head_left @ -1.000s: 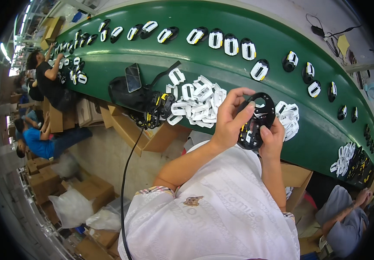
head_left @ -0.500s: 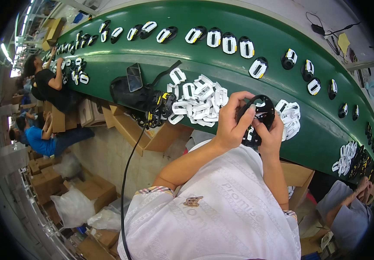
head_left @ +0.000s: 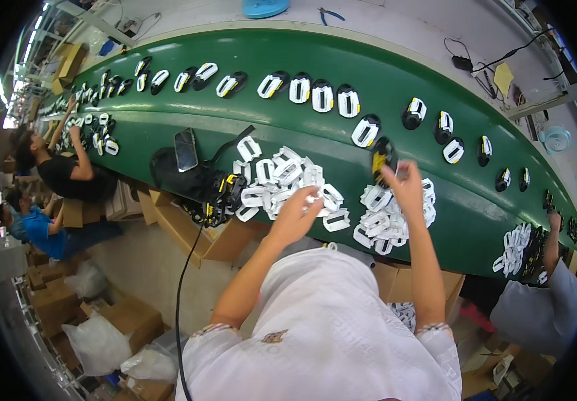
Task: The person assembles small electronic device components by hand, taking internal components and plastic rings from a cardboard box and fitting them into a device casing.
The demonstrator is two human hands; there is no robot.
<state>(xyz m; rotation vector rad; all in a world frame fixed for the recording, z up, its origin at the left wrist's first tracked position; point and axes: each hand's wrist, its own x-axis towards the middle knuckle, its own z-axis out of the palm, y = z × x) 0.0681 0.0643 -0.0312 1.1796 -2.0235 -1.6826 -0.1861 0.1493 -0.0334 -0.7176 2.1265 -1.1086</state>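
My left hand point(head_left: 294, 217) reaches onto the left pile of white plastic frames point(head_left: 282, 177), its fingers curled in a pinch around one white plastic frame, mostly hidden by the fingers. My right hand point(head_left: 405, 187) is raised above the right pile of white frames point(head_left: 385, 217). Between its thumb and fingers it holds a black oval part with yellow pieces point(head_left: 383, 160), tilted upright and slightly blurred.
Black ovals with white frames point(head_left: 322, 97) stand in a row along the green conveyor point(head_left: 222, 113). Left of the piles lie a black bag point(head_left: 168, 170), a phone point(head_left: 185, 150) and black-yellow parts point(head_left: 225, 190). People work at both sides; cartons point(head_left: 128, 314) crowd the floor.
My hands have come apart from around the black oval part. The right one carries it forward, while the left has moved down-left to the pile. The view has also shifted.
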